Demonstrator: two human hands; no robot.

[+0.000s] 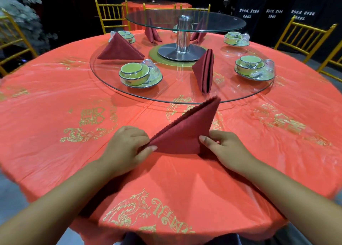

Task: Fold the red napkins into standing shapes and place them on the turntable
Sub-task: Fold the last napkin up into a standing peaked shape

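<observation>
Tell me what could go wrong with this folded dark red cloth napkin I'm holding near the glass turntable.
The dark red cloth napkin, held up by the left hand and right hand, may flop open once released. Lifted onto the round glass turntable, it could knock over the standing red napkin near the rim.

Napkin (181, 135): dark red woven cloth, matt, with a fine grainy weave and a zigzag-cut edge. Folded napkins (120, 48) on the glass: the same matt cloth. Tablecloth (55, 133): thin orange-red sheet, glossy and creased like plastic film, printed in shiny gold. Turntable (107, 78): clear, smooth glass with a polished rim; upper disc (231, 25) likewise. Column (182, 39) and base (166, 53): silvery metal, the column brighter, the base duller. Bowls (134, 72): glossy glazed green ware, wrapped in clear crinkled film (153, 70). Chairs (111, 13): gold-coloured finish, slight sheen.
</observation>
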